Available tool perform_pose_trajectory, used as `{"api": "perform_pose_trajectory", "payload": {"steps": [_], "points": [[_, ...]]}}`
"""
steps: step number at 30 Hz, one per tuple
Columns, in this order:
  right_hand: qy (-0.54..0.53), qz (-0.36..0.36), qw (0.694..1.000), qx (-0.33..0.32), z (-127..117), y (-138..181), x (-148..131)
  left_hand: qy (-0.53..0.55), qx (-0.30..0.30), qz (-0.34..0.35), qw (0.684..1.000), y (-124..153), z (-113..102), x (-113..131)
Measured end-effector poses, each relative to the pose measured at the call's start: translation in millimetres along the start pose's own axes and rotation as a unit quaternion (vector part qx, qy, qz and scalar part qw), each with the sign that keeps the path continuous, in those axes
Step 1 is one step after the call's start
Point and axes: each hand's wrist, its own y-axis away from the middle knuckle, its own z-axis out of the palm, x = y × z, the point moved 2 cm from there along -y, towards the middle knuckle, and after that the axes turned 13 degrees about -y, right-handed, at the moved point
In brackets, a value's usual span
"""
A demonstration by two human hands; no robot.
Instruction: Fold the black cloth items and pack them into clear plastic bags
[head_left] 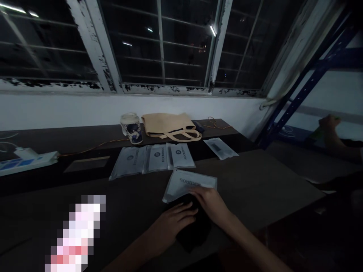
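A frosted plastic bag (172,189) with dark lettering lies on the dark table in front of me. My right hand (211,202) has its fingers closed on the near edge of this bag. Below the bag is a black, soft-looking item (195,236); the dim light hides its kind. My left hand (177,219) rests on that black item with fingers stretched out. Farther back, several similar bags lie side by side, among them a printed bag (181,155). Another frosted bag (220,148) with something dark in it lies to the right.
At the back stand a patterned cup (131,128) and a beige tote bag (168,124). A power strip (30,163) with cables is at the left. Lower left is pixelated. Beside a blue shelf frame (303,88), another person's hand (329,124) shows at right.
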Motion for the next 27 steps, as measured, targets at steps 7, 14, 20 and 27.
{"api": "perform_pose_trajectory", "payload": {"steps": [7, 14, 20, 27], "points": [[0.063, -0.057, 0.996, 0.015, -1, 12, 4, 0.033, 0.011, -0.048, 0.998, 0, 1, 0], [0.064, 0.005, 0.998, 0.021, -2, 52, 38, -0.02, 0.039, -0.156, 0.987, -5, 13, 0], [0.099, -0.046, 0.993, 0.042, -7, 43, 6, -0.089, 0.034, -0.255, 0.962, -24, 17, 5], [0.128, -0.119, 0.984, 0.039, 3, 14, -9, -0.084, 0.092, -0.245, 0.962, -35, 23, 2]]}}
